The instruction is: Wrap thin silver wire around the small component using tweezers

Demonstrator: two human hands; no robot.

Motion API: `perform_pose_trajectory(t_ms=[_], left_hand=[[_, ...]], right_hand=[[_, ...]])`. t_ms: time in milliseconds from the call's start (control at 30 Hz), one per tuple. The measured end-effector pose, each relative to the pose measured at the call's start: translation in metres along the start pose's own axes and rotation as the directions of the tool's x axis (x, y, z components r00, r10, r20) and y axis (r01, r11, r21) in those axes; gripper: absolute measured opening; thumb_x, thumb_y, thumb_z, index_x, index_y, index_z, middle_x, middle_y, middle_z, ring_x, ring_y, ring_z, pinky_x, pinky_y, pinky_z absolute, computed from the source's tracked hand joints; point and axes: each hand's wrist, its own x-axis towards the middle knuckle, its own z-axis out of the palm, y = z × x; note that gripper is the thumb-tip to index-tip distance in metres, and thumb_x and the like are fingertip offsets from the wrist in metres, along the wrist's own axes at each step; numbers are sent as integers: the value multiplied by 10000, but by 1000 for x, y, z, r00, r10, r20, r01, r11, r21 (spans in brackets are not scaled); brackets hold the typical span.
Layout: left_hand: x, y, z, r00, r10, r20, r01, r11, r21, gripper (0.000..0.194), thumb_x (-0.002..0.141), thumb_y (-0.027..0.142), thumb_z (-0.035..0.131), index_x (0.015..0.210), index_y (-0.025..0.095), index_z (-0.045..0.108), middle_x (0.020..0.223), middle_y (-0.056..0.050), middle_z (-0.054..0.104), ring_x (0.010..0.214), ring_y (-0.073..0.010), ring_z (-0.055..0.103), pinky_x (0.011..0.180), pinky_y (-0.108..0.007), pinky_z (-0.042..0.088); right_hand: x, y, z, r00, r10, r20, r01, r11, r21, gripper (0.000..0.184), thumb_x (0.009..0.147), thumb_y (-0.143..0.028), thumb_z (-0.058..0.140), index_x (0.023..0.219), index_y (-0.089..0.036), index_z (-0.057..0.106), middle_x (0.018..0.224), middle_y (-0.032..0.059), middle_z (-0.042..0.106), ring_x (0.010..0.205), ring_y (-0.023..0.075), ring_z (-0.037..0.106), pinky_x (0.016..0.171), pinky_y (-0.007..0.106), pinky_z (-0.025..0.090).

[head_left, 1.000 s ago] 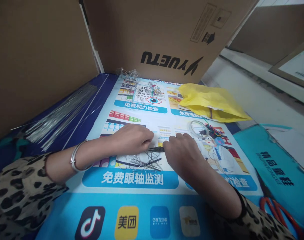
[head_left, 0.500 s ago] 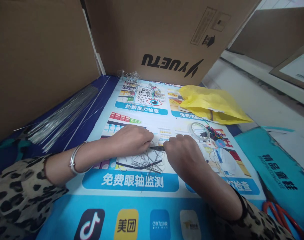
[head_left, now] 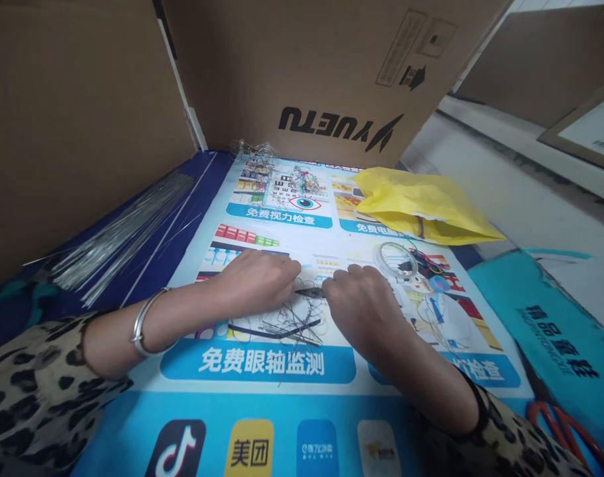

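Observation:
My right hand is closed around a pair of pliers, whose dark pointed jaws stick out toward the left. My left hand is closed just left of the jaw tips, fingers curled and pinched together. What sits in those left fingers is hidden; it may be too thin to see. Below and between the hands lies a tangle of cut wire pieces, some straight, some curled, on the printed poster sheet.
Long silver wires lie in a bundle at left. Wire clumps sit at the back near a cardboard box. On the right are a wire coil, a yellow bag, a teal bag and red-handled scissors.
My left hand has shifted very slightly left, leaving a little more of the plier jaws in sight. My right hand keeps its grip. The view has tilted slightly.

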Motion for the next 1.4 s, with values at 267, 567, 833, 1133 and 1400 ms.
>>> perform_pose_trajectory(t_ms=[267, 567, 833, 1133, 1400], left_hand=[[1, -3, -2, 994, 96, 53, -94, 995, -41, 152, 821, 195, 418, 716, 171, 524, 687, -21, 593, 563, -149, 528, 479, -265, 242], [-3, -12, -8, 959, 281, 45, -279, 959, -57, 117, 812, 137, 455, 721, 171, 519, 683, -22, 581, 596, -144, 503, 512, -273, 258], [1, -12, -4, 987, 148, 56, -143, 986, -83, 191, 874, 210, 379, 783, 163, 540, 771, -46, 611, 675, -175, 537, 597, -289, 332], [3, -17, 6, 989, 145, -22, -147, 985, -88, 139, 853, 176, 405, 816, 179, 539, 770, -28, 605, 661, -162, 527, 576, -278, 319], [-1, -17, -4, 945, 319, -72, -319, 948, 18, 144, 802, 62, 448, 757, 176, 525, 697, -25, 558, 635, -151, 486, 577, -277, 310]], right_hand=[[0, -1, -3, 1000, -3, 23, 3, 1000, 7, 224, 794, -82, 430, 740, -151, 637, 737, 102, 640, 705, 205, 542, 558, 316, 218], [-2, -3, 1, 1000, -12, 20, 11, 1000, 13, 246, 804, -85, 412, 749, -156, 641, 736, 100, 646, 701, 213, 558, 561, 303, 242], [-2, 1, 0, 999, 20, 45, -21, 1000, 19, 227, 788, -74, 427, 734, -142, 637, 728, 107, 638, 715, 213, 560, 566, 307, 238], [-1, 7, 2, 999, 46, 14, -46, 999, 4, 240, 794, -74, 416, 747, -153, 638, 734, 98, 640, 706, 209, 560, 567, 307, 239], [0, 6, 6, 1000, 23, -14, -23, 999, 32, 235, 790, -82, 419, 734, -152, 636, 724, 97, 638, 705, 208, 561, 566, 308, 244]])
